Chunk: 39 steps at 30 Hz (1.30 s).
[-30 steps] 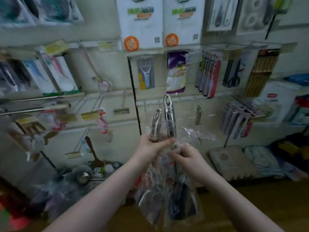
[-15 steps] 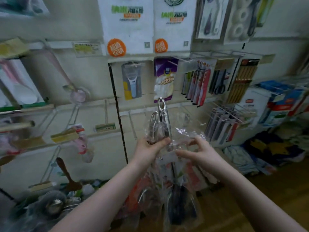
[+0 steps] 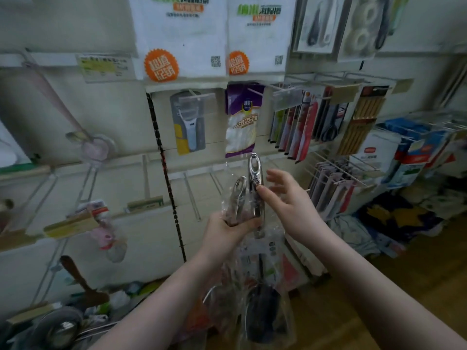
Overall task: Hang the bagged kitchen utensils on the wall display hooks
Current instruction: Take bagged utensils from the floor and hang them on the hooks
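I hold a bunch of bagged kitchen utensils (image 3: 255, 188) in clear plastic, their metal handles with oval hang holes pointing up. My left hand (image 3: 225, 232) grips the bunch around the middle. My right hand (image 3: 285, 198) is beside the taller handle, thumb tip touching it, the other fingers spread apart. The bags' lower ends hang down between my forearms. Bare white wall hooks (image 3: 190, 193) stick out of the panel just behind and left of the bunch.
A peeler pack (image 3: 188, 122) and a purple-and-white bag (image 3: 242, 122) hang above. Rows of carded knives and scissors (image 3: 303, 122) fill the right hooks, more packs (image 3: 333, 188) below them. Spatulas and ladles lie at lower left (image 3: 75, 286). Boxes sit far right.
The view has moved closer to the wall. My right hand rose from the bag's middle to the taller handle and opened its fingers. My left hand keeps its grip.
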Tool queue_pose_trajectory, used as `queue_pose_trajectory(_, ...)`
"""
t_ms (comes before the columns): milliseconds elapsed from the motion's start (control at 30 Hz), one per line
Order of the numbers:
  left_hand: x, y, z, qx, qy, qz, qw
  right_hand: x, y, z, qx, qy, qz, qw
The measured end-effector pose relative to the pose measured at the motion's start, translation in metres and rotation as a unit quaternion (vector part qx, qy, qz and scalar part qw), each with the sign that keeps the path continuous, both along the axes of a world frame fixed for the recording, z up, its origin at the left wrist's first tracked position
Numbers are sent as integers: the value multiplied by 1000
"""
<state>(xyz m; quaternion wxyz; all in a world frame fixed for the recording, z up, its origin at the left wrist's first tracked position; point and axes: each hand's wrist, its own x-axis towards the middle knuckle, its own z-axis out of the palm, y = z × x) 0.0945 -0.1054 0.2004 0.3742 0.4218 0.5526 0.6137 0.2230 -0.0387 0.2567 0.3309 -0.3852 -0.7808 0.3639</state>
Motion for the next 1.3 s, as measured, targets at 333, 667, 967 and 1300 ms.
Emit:
queue_pose_trajectory(333, 6, 70, 0, -45, 34, -41, 998, 6, 78, -25, -91, 98, 107, 985)
queue_pose_trajectory(667, 51, 168, -8, -44, 5, 28, 999, 25, 187, -45, -159, 185, 86, 966)
queue_pose_trajectory(967, 80, 218, -34, -79, -43, 216, 972, 33, 250, -72, -220, 179, 71, 956)
queue_pose_trajectory(1300, 60, 242, -32, -79, -49, 326, 941, 38, 275, -83, -213, 160, 91, 960)
